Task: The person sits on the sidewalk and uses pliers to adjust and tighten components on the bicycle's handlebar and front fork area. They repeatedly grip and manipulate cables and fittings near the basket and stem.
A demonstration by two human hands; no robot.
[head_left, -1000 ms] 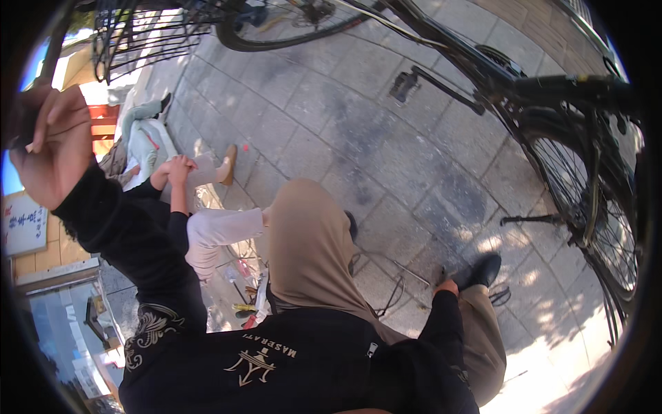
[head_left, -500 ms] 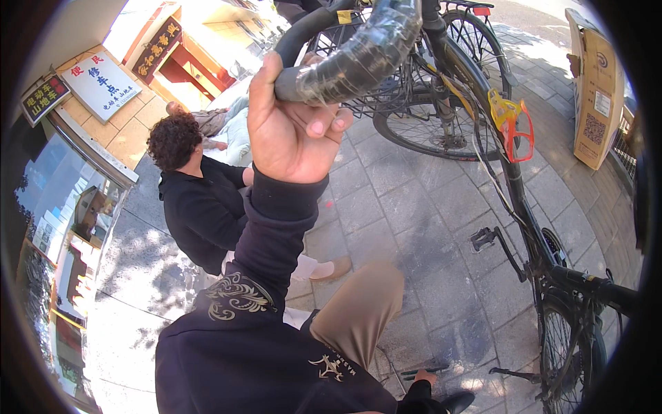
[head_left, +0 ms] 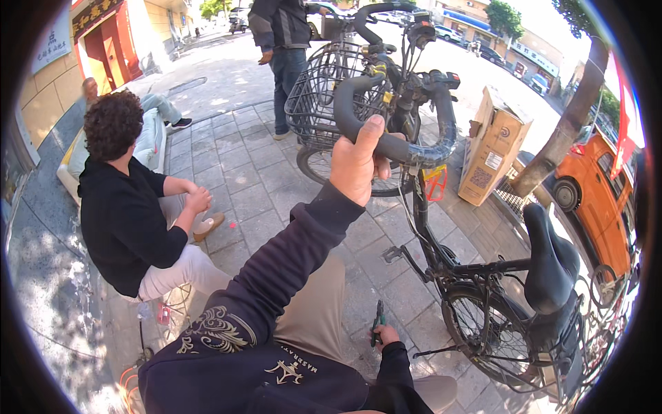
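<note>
A black drop handlebar [head_left: 355, 103] of a dark bicycle [head_left: 422, 228] rises in front of me, its curved lower part wrapped in shiny clear tape. My left hand [head_left: 357, 162] is closed round the lower end of that bar, thumb on top and fingertips showing on the far side. Low near my knee, my right hand [head_left: 388, 336] is closed on pliers [head_left: 378, 323] with green handles, jaws pointing away from me. The pliers touch nothing else that I can see. A wire basket [head_left: 324, 103] stands just beyond the handlebar.
A person in black [head_left: 127, 200] sits close at my left, hands clasped. Another person stands beyond the basket [head_left: 286, 69]. To the right are a tall cardboard box [head_left: 493, 155], a tree trunk [head_left: 569, 124], an orange vehicle [head_left: 598, 186] and the bicycle's black saddle [head_left: 548, 262].
My view has lifted, bringing in the street and saddle. My left hand has turned from palm showing, fingers loosely under the bar end, to wrapped round it. My right hand shows more fully with the pliers.
</note>
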